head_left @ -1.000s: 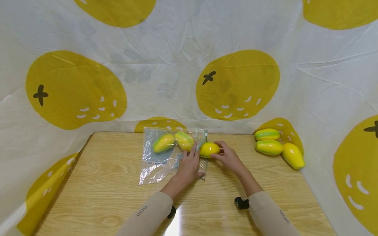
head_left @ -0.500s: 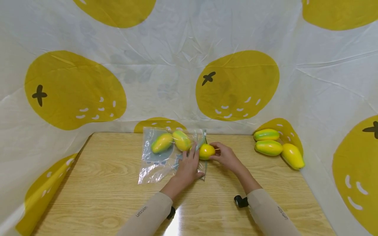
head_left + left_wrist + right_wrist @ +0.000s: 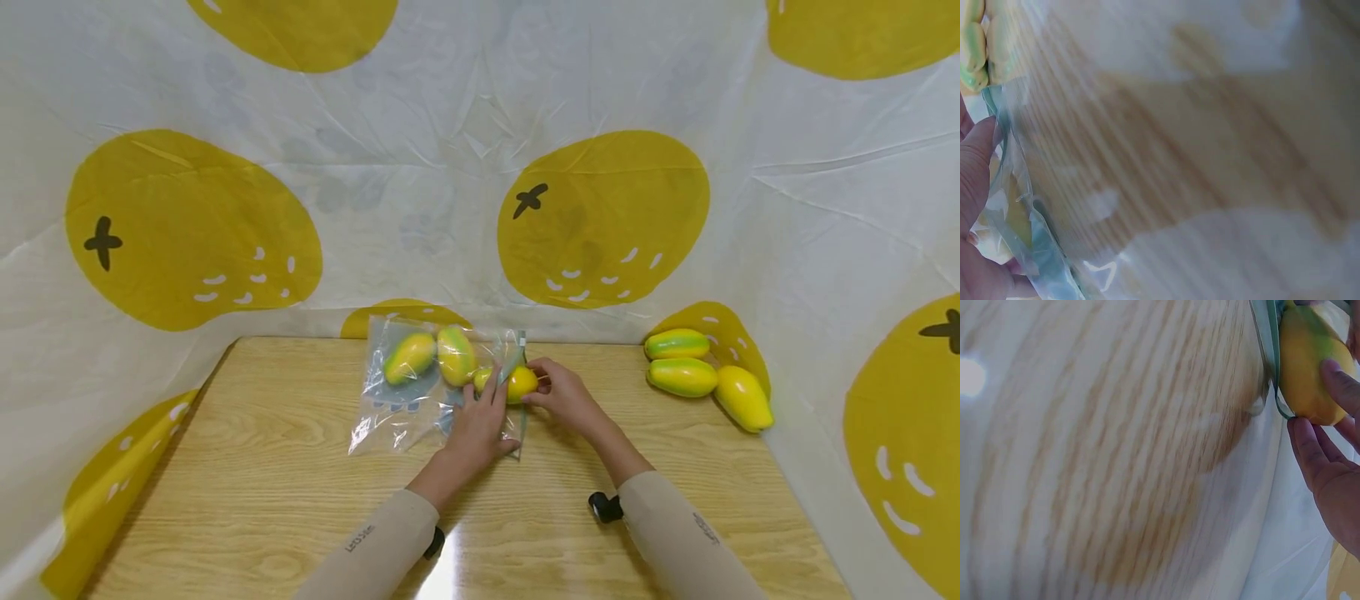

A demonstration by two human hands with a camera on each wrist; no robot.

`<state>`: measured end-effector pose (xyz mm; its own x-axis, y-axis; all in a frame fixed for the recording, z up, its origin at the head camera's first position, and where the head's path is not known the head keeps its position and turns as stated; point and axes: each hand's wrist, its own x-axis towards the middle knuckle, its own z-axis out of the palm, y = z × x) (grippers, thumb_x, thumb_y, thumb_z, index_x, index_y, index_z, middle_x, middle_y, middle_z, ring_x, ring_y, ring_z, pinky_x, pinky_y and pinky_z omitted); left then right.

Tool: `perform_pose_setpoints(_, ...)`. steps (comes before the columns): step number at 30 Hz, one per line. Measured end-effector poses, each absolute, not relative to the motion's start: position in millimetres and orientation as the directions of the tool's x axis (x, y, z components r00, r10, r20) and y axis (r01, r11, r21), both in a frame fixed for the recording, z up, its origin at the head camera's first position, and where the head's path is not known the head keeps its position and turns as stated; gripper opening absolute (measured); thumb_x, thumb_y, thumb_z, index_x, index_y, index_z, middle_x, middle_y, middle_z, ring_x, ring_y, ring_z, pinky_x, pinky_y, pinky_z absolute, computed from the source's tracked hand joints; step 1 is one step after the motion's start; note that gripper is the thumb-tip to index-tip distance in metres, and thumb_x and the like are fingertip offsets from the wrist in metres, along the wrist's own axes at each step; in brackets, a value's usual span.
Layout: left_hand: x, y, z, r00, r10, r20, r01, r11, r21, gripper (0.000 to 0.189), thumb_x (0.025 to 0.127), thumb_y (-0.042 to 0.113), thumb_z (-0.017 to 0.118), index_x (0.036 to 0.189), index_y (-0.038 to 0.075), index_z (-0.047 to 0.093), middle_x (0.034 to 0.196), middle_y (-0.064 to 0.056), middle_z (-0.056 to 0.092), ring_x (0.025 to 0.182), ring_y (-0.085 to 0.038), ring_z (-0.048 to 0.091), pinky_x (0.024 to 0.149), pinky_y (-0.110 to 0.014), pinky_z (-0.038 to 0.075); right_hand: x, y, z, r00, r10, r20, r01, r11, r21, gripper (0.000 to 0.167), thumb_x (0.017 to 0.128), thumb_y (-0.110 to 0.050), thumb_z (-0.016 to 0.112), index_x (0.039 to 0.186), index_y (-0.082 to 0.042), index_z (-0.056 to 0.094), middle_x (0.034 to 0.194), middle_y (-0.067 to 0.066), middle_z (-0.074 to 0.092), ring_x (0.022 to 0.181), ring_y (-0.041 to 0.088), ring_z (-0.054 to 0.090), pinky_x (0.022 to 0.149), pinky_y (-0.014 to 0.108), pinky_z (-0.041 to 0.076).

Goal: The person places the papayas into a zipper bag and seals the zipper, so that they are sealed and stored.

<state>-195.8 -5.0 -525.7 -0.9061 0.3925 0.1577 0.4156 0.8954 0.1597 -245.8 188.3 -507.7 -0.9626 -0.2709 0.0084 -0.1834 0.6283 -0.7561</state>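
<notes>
A clear zip bag [image 3: 390, 425] lies on the wooden table, with two yellow-green papayas [image 3: 410, 358] wholly inside. My left hand [image 3: 476, 429] rests on the bag near its mouth, fingers straight and spread from the thumb. In the left wrist view, those fingers [image 3: 979, 140] touch the greenish zip edge [image 3: 1047, 244]. Another papaya [image 3: 521, 383] lies partly inside the mouth, beyond my left fingertips. My right hand [image 3: 564, 398] grips its outer end between thumb and fingers. The right wrist view shows this papaya [image 3: 1311, 369] against the zip strip, its far end cut off.
Three more papayas [image 3: 682, 377] lie at the table's back right corner. A fruit-printed white cloth [image 3: 420, 217] rises behind the table [image 3: 285, 500] and along both sides. Black wrist cameras [image 3: 604, 507] sit under both sleeves.
My right hand has pushed the papaya leftward, deeper into the bag's mouth. The two papayas inside have shifted slightly left, the nearer one turning more upright. My left hand has stayed put.
</notes>
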Motion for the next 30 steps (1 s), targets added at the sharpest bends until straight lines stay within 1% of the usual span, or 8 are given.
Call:
perform_pose_setpoints(4, -195.1, -2.4, -524.5, -0.898, 0.411, 0.155, 0.430, 0.895, 0.119, 0.115, 0.072, 0.066, 0.085, 0.159, 0.009, 0.034, 0.174, -0.010, 0.015, 0.128, -0.047, 0.051, 0.078, -0.058, 0.061, -249.2, 182.9, -509.4, -0.965, -0.260, 0.026, -0.188, 0.620, -0.761, 0.055, 0.089, -0.014, 0.082, 0.136, 0.000, 0.057, 0.128, 0.019, 0.067, 0.107, 0.030, 0.070, 0.091, 0.038, 0.060)
perform_pose_setpoints(9, -195.6, -1.6, -523.6, -0.907, 0.398, 0.139, 0.417, 0.894, 0.162, 0.118, 0.072, 0.064, 0.086, 0.160, 0.009, 0.031, 0.174, -0.009, 0.013, 0.129, -0.047, 0.049, 0.078, -0.056, 0.060, -250.1, 178.0, -510.6, -0.968, -0.250, 0.028, -0.179, 0.605, -0.776, 0.055, 0.089, -0.011, 0.081, 0.137, 0.003, 0.057, 0.128, 0.020, 0.066, 0.107, 0.030, 0.071, 0.090, 0.037, 0.060)
perform_pose_setpoints(12, -196.4, -2.1, -524.2, -0.909, 0.393, 0.135, 0.413, 0.893, 0.179, 0.118, 0.072, 0.063, 0.087, 0.161, 0.009, 0.030, 0.174, -0.009, 0.012, 0.130, -0.048, 0.047, 0.080, -0.058, 0.060, -249.1, 178.4, -510.8, -0.970, -0.241, 0.023, -0.169, 0.603, -0.779, 0.054, 0.090, -0.011, 0.080, 0.138, 0.002, 0.057, 0.129, 0.020, 0.065, 0.109, 0.031, 0.070, 0.091, 0.037, 0.060)
perform_pose_setpoints(16, -197.5, -2.5, -526.5, -0.906, 0.395, 0.149, 0.418, 0.891, 0.177, 0.117, 0.072, 0.063, 0.087, 0.161, 0.009, 0.031, 0.175, -0.010, 0.010, 0.129, -0.048, 0.048, 0.079, -0.057, 0.060, -248.2, 179.3, -510.2, -0.973, -0.230, 0.021, -0.158, 0.597, -0.786, 0.051, 0.091, -0.010, 0.079, 0.136, -0.001, 0.058, 0.128, 0.018, 0.066, 0.110, 0.032, 0.070, 0.091, 0.038, 0.060)
perform_pose_setpoints(19, -198.3, -2.7, -528.3, -0.904, 0.398, 0.156, 0.422, 0.889, 0.175, 0.117, 0.072, 0.063, 0.087, 0.160, 0.009, 0.031, 0.175, -0.010, 0.009, 0.128, -0.048, 0.048, 0.078, -0.057, 0.060, -249.8, 179.2, -512.2, -0.974, -0.225, 0.029, -0.161, 0.596, -0.787, 0.049, 0.090, -0.009, 0.079, 0.134, -0.001, 0.058, 0.124, 0.017, 0.067, 0.107, 0.031, 0.070, 0.089, 0.036, 0.061)
perform_pose_setpoints(23, -198.5, -2.2, -529.2, -0.903, 0.401, 0.157, 0.425, 0.888, 0.176, 0.117, 0.072, 0.063, 0.087, 0.160, 0.009, 0.032, 0.175, -0.010, 0.009, 0.130, -0.049, 0.046, 0.080, -0.059, 0.060, -252.9, 177.2, -516.0, -0.975, -0.217, 0.037, -0.164, 0.603, -0.781, 0.047, 0.089, -0.009, 0.081, 0.130, -0.001, 0.059, 0.120, 0.016, 0.068, 0.104, 0.029, 0.071, 0.087, 0.035, 0.061)
perform_pose_setpoints(30, -197.7, -2.7, -526.2, -0.908, 0.392, 0.148, 0.415, 0.893, 0.177, 0.114, 0.072, 0.063, 0.087, 0.158, 0.009, 0.035, 0.175, -0.010, 0.007, 0.130, -0.048, 0.047, 0.079, -0.058, 0.060, -256.8, 171.3, -517.8, -0.978, -0.199, 0.057, -0.169, 0.606, -0.777, 0.043, 0.089, -0.010, 0.080, 0.128, -0.002, 0.061, 0.123, 0.016, 0.069, 0.107, 0.030, 0.071, 0.088, 0.038, 0.061)
